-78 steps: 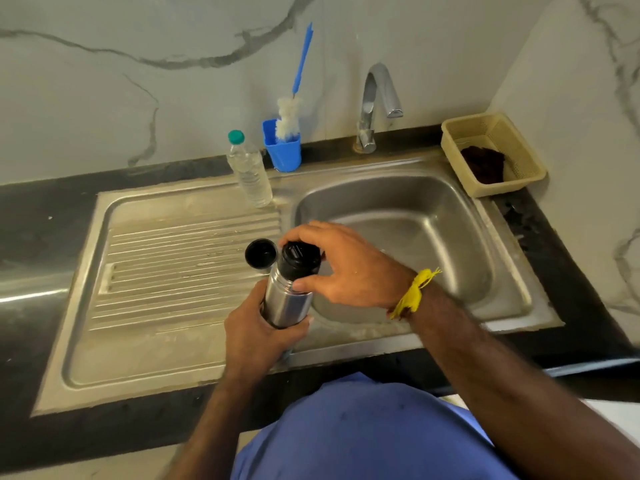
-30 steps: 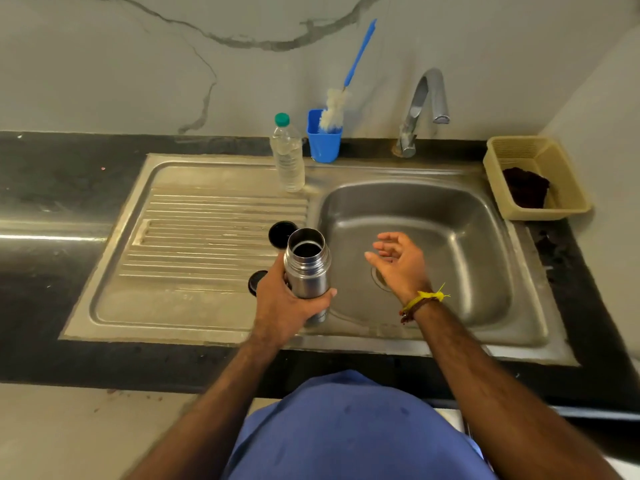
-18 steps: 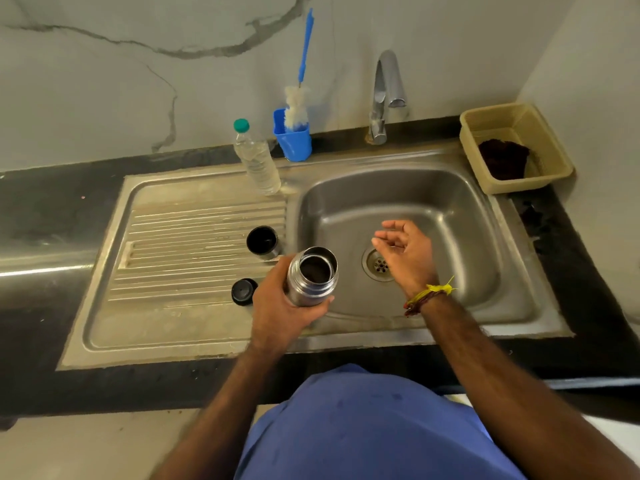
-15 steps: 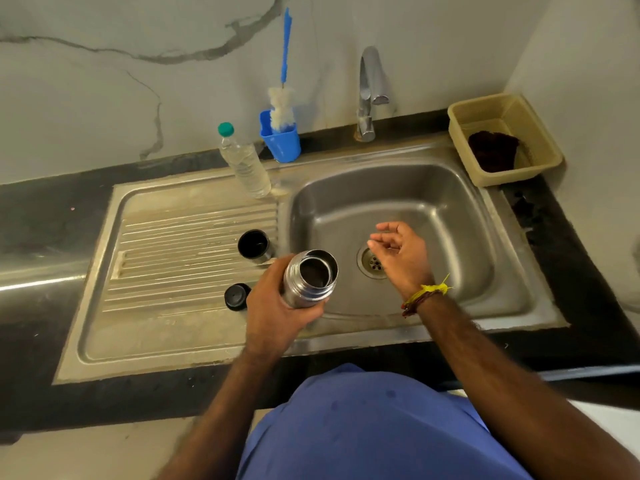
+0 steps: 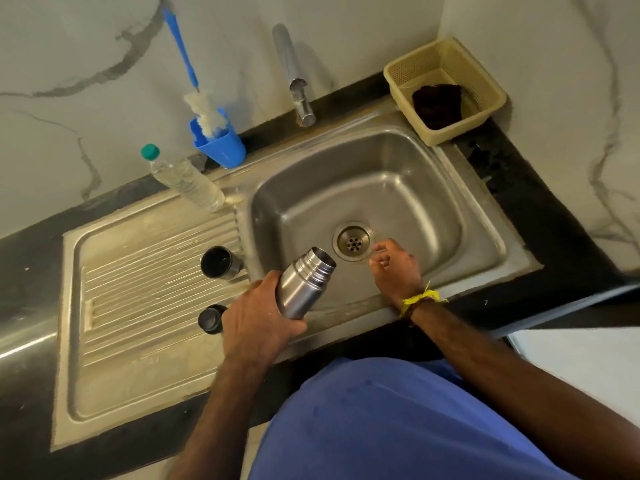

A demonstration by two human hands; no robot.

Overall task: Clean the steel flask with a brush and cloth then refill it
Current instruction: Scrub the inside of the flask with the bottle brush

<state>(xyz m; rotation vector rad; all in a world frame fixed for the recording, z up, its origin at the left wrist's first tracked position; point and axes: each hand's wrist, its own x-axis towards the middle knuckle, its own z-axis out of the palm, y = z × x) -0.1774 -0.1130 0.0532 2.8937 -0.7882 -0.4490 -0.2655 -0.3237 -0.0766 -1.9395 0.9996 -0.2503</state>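
Note:
My left hand [image 5: 258, 322] grips the steel flask [image 5: 304, 284] by its lower body. The flask is uncapped and tilted, its mouth pointing over the sink basin [image 5: 408, 188] toward the drain [image 5: 353, 241]. My right hand [image 5: 396, 268] hovers empty just right of the flask's mouth, fingers loosely curled. The flask's cup lid [image 5: 219, 263] and black stopper [image 5: 210, 318] rest on the draining board [image 5: 138, 289]. A blue-handled bottle brush [image 5: 204, 109] stands in a blue holder [image 5: 221, 147]. A dark cloth [image 5: 437, 105] lies in a beige basket [image 5: 485, 84].
A clear water bottle with a green cap [image 5: 183, 180] stands at the back of the draining board. The tap [image 5: 294, 77] rises behind the basin. Black counter [image 5: 540, 202] surrounds the sink, with marble walls behind and to the right.
My left hand has tilted the open flask further, its mouth now pointing over the basin. My right hand has drifted lower and nearer the drain. The lid and stopper lie still.

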